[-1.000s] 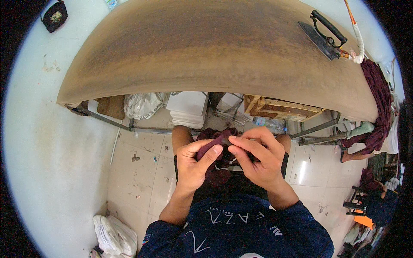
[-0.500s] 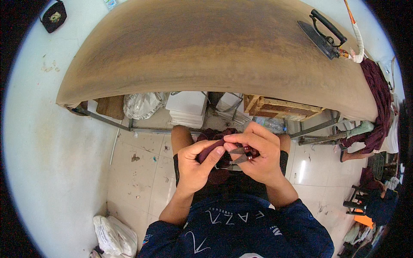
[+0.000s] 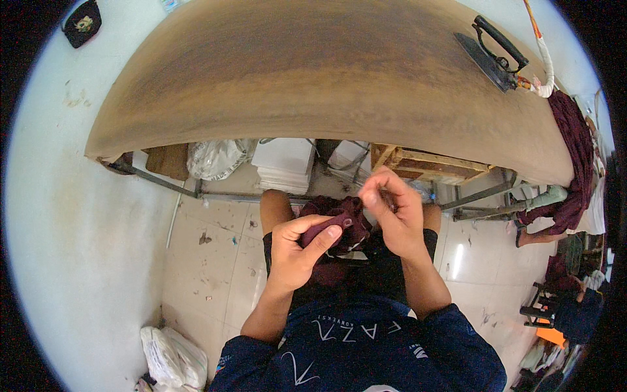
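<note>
My left hand (image 3: 297,251) pinches maroon cloth (image 3: 326,224) over my lap, its thumb on the top of a folded part; a small pale ring-like spot shows beside the thumb. More of that cloth bunches behind, between my knees. My right hand (image 3: 395,212) is raised to the right of the cloth, apart from the fold, fingers curled and slightly blurred around something small that I cannot make out.
Ahead stands a padded brown table (image 3: 294,78) with an iron (image 3: 490,59), white stacks (image 3: 281,163) and a wooden crate (image 3: 431,164) underneath. Maroon fabric (image 3: 568,137) hangs at right, by another person's bare leg (image 3: 541,236). White sacks (image 3: 166,356) lie lower left.
My right hand has left the fold and moved up and rightward. Small dark metal snips seen in it half a second ago are now mostly hidden. My left hand still grips the cloth.
</note>
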Action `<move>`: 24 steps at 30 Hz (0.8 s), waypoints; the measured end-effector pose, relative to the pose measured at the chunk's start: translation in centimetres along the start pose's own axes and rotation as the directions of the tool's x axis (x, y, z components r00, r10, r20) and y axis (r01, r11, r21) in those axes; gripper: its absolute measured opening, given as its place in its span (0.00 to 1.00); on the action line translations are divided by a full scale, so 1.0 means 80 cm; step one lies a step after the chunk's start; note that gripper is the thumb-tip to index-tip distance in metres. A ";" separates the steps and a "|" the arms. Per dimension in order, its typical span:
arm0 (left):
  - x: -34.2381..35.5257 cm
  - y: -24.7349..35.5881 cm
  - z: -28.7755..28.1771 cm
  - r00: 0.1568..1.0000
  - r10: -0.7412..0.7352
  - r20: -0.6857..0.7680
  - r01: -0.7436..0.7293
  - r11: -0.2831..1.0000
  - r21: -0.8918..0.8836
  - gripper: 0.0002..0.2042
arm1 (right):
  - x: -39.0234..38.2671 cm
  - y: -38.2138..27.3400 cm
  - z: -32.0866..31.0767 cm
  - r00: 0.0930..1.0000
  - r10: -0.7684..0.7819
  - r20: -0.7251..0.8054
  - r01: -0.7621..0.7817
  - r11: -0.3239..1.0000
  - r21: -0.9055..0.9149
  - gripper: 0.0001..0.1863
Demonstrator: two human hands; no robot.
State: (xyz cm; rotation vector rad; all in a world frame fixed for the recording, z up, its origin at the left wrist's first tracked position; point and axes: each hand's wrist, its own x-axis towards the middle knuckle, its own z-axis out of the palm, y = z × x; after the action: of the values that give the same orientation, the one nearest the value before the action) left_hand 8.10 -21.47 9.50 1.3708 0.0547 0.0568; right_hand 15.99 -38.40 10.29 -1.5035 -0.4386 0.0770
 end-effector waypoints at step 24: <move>0.007 0.002 -0.014 0.997 -0.078 0.021 0.081 0.945 -0.315 0.07 | -0.007 0.001 0.006 0.951 -0.271 -0.151 0.193 0.898 -0.394 0.23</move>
State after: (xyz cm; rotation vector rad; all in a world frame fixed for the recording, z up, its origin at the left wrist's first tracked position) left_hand 8.54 -20.27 9.46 1.0462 0.0902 -0.0082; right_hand 15.35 -38.14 10.07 -1.8017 -0.4840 -0.3685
